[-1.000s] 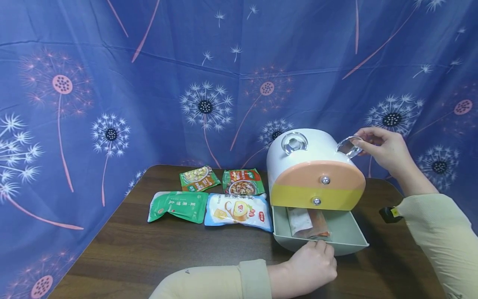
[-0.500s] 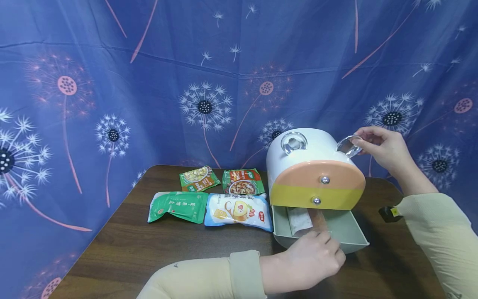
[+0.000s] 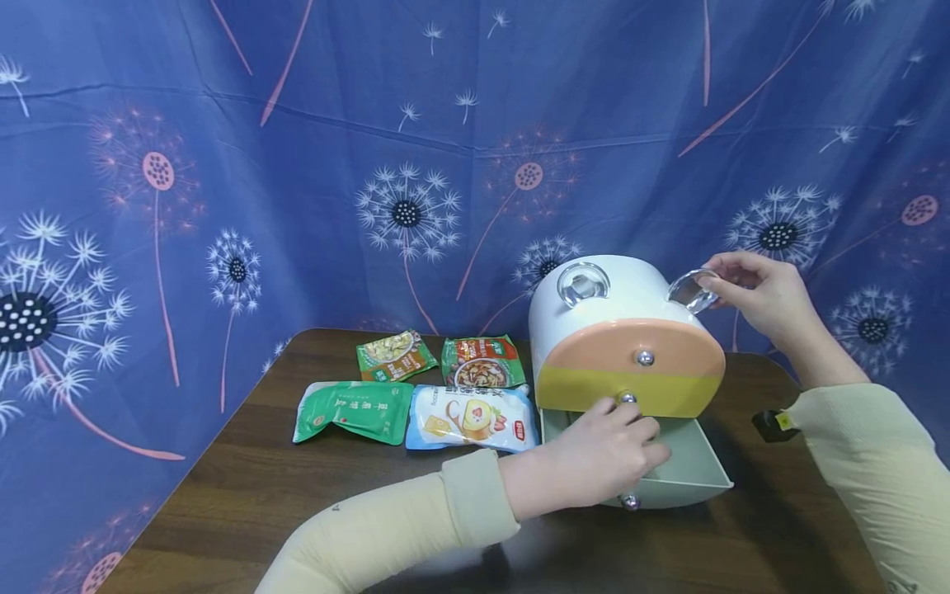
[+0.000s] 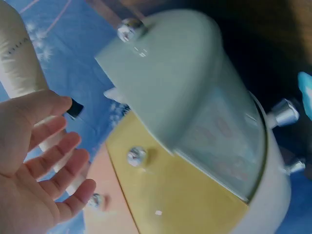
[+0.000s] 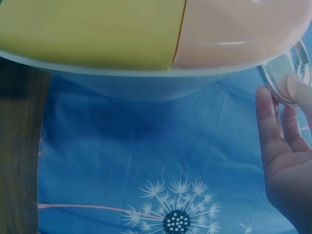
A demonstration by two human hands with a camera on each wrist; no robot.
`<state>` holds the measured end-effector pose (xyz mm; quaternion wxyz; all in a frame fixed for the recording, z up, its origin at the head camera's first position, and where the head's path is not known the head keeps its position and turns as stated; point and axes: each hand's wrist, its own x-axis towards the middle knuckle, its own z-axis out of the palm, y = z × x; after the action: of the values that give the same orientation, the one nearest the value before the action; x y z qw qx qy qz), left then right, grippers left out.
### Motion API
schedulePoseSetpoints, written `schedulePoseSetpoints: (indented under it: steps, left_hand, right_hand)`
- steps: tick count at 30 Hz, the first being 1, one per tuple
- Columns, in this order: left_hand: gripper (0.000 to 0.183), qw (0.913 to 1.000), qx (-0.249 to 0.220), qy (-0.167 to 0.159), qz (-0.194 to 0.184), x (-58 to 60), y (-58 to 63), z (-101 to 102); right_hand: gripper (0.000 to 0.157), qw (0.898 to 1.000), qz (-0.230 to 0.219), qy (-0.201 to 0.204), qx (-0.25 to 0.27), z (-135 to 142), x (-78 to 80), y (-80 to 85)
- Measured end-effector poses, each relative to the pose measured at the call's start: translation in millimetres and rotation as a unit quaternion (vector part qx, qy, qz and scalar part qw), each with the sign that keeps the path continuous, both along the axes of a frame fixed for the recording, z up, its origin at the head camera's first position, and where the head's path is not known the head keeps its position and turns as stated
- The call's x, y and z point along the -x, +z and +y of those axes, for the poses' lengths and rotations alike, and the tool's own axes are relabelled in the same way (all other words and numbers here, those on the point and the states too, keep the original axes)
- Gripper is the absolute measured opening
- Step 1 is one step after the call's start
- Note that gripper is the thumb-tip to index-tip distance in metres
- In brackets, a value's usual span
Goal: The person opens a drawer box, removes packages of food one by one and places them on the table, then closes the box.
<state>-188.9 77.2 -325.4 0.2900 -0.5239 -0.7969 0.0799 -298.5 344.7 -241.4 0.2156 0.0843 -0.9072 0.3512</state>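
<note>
A rounded white cabinet [image 3: 612, 285] with an orange drawer [image 3: 594, 355], a yellow drawer [image 3: 579, 388] and a pulled-out grey-green bottom drawer [image 3: 693, 493] stands on the table. My left hand [image 3: 594, 455] is over the bottom drawer, fingers loosely bent and nothing in them, as the left wrist view confirms. It hides most of the drawer's inside from the head view. The yellow drawer's silver knob [image 3: 627, 398] is just beyond its fingertips. With thumb and fingers, my right hand [image 3: 768, 301] pinches the shiny round ear [image 3: 692, 290] on the cabinet's top right.
Left of the cabinet lie a white-and-blue food bag [image 3: 472, 417] and a green pouch [image 3: 353, 411]. Behind them are two green seasoning packets, one brownish [image 3: 397, 355] and one red [image 3: 482, 360]. A blue dandelion-print cloth [image 3: 312, 206] hangs behind the table.
My left hand has risen from the bottom drawer's front edge toward the yellow drawer, uncovering the bottom knob and covering the packets inside. My right hand has stayed on the ear.
</note>
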Motion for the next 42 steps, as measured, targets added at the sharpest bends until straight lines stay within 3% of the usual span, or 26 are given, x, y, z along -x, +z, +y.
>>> schedulePoseSetpoints:
  steps: [4,11,18,24,33,38,42]
  left_hand:
    - [0.030,0.9998,0.001,-0.013,-0.014,11.5,-0.2,-1.2]
    - [0.026,0.9990,0.007,-0.044,-0.003,26.9,-5.1,-0.2]
    - [0.031,0.9945,0.064,-0.061,-0.056,42.1,-8.4,1.4]
    - [0.037,0.9893,0.104,-0.067,-0.077,49.3,-10.5,3.3]
    - [0.029,0.9802,0.169,-0.079,-0.065,54.5,-16.3,10.9]
    - [0.041,0.9712,0.210,-0.063,-0.093,56.9,-18.8,15.0]
    - [0.048,0.9655,0.237,-0.053,-0.093,58.8,-20.0,17.5]
  right_hand:
    - [0.041,1.000,0.006,0.001,-0.001,-0.2,0.3,-0.1]
    - [0.039,1.000,0.006,0.000,-0.005,0.0,-0.6,-0.2]
    - [0.038,1.000,0.012,0.004,-0.004,0.5,-1.1,-0.9]
    - [0.040,1.000,0.007,0.002,-0.007,-0.5,-1.1,-1.8]
    - [0.039,1.000,0.019,-0.001,-0.009,-0.2,-3.1,-1.7]
    - [0.039,1.000,0.017,-0.003,-0.008,-0.1,-3.1,-2.1]
    - [0.040,1.000,0.012,-0.001,-0.003,0.3,-2.1,-2.3]
